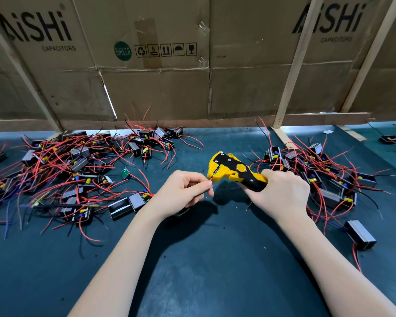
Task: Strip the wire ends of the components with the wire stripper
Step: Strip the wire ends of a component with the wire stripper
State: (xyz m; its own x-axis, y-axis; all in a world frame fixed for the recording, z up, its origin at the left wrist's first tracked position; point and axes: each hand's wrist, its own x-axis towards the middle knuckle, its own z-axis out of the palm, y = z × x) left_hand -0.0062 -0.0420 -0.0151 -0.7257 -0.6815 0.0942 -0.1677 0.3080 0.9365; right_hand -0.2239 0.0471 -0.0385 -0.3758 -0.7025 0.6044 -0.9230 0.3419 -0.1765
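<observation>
Gripping the black-and-yellow wire stripper (234,171) by its handles, the right hand (281,193) sits just right of the frame's centre, its fingers curled round the tool so that the yellow head points toward the upper left. The left hand (184,189), just left of centre, pinches a thin red wire (212,178) between thumb and fingertips, and the wire's end reaches into the stripper's head. A component seems to lie under that hand, mostly hidden. One heap of components (78,165) with red leads spreads across the left of the dark green tabletop (204,259); a second heap (318,170) lies at the right. A small green circuit board (125,173) rests between the left heap and the hands. Cardboard sheets (156,65) printed "AiSHi CAPACITORS" fill the top of the frame.
</observation>
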